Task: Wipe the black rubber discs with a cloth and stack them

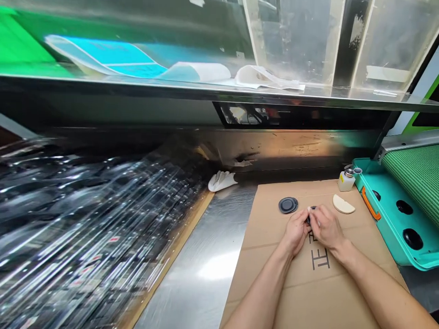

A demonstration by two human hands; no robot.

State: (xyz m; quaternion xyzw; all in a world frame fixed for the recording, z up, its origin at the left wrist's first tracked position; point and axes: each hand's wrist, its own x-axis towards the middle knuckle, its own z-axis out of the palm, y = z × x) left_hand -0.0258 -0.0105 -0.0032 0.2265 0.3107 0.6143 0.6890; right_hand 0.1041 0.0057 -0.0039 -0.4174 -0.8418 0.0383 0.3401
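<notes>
Above the cardboard sheet [267, 256], both my hands are closed together around a small black part [308, 220], mostly hidden by the fingers. My left hand [295, 230] grips its left side, and my right hand [327, 228] pinches it from the right and top. A bit of something whitish shows at the fingertips, too small to name. Just beyond my left hand lies a round dark grey disc [288, 205] with a raised ring. To the right of my right hand rests a cream-coloured pad [343, 204] with one straight edge.
A turquoise tray [387, 201] with an orange handle holds several black round parts at right, beside a green conveyor belt [416, 169]. A small white pump bottle [346, 179] stands near the tray. Stacked clear plastic trays [103, 237] fill the left. A crumpled white glove-like item [222, 181] lies behind.
</notes>
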